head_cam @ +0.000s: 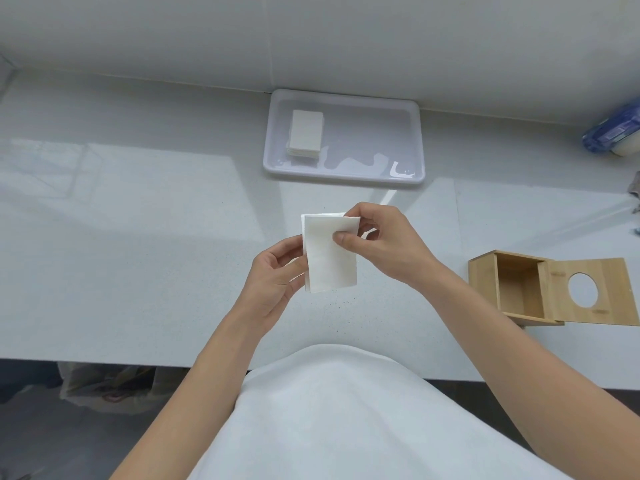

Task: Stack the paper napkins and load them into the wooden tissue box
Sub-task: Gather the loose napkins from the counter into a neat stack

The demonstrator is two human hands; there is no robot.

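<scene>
Both hands hold a small stack of white folded paper napkins point(330, 258) above the middle of the white counter. My left hand point(273, 282) grips the stack's left edge from below. My right hand point(377, 244) pinches its upper right corner, thumb on top. A second pile of napkins point(305, 133) lies in the left part of a white tray point(381, 180) at the back. The wooden tissue box point(512, 289) stands at the right, lying open towards me, its lid point(595, 289) with a round hole swung out to the right. The box looks empty inside.
A blue plastic package point(613, 133) lies at the far right by the wall. A dark object point(635, 192) pokes in at the right edge. The counter's front edge point(138, 362) runs below my arms, with a plastic bag point(104, 382) on the floor beneath.
</scene>
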